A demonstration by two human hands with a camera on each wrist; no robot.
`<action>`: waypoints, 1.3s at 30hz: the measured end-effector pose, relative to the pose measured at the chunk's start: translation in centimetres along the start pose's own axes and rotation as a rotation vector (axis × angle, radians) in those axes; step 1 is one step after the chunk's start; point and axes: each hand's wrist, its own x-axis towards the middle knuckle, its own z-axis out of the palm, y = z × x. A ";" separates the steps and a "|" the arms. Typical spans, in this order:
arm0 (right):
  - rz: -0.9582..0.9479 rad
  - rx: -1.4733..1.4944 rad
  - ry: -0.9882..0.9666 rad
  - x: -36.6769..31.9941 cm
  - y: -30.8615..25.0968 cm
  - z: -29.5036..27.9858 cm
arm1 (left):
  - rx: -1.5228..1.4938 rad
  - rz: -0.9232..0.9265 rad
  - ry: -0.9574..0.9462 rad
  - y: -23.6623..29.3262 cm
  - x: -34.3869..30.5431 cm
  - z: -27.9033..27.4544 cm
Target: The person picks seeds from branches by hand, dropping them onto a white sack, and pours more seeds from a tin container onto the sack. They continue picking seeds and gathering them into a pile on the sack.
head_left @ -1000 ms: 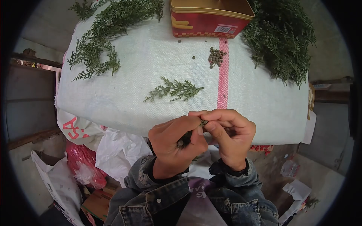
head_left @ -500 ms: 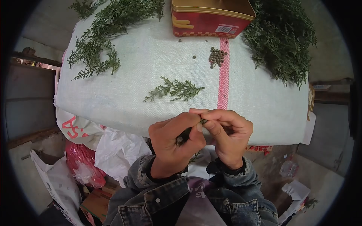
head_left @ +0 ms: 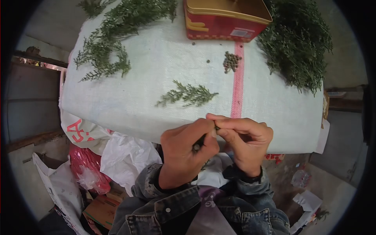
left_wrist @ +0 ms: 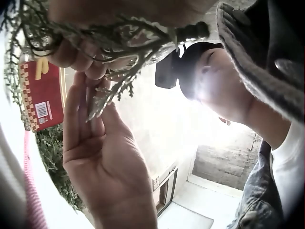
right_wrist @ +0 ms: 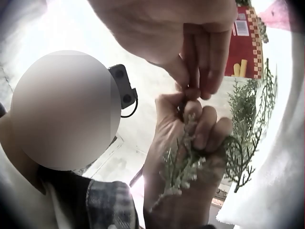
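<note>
Your left hand curls round a sprig, held just off the near edge of the cloth. Your right hand pinches the sprig's tip between thumb and fingertips. Beyond lie a loose frond, a seed pile, the red tin and branches.

A sprig — left hand, right hand pinching.
</note>
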 end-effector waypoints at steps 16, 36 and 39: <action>0.145 -0.636 -0.187 3.5 -4.1 -0.9 | -0.351 -0.266 0.026 -1.7 -0.5 -0.9; -0.577 -1.255 -0.584 8.6 0.8 3.2 | -0.450 -0.427 0.436 -3.6 -0.4 -4.9; -0.538 -0.984 -0.485 7.9 -0.5 2.7 | -0.471 -0.403 0.458 -3.3 -0.8 -4.8</action>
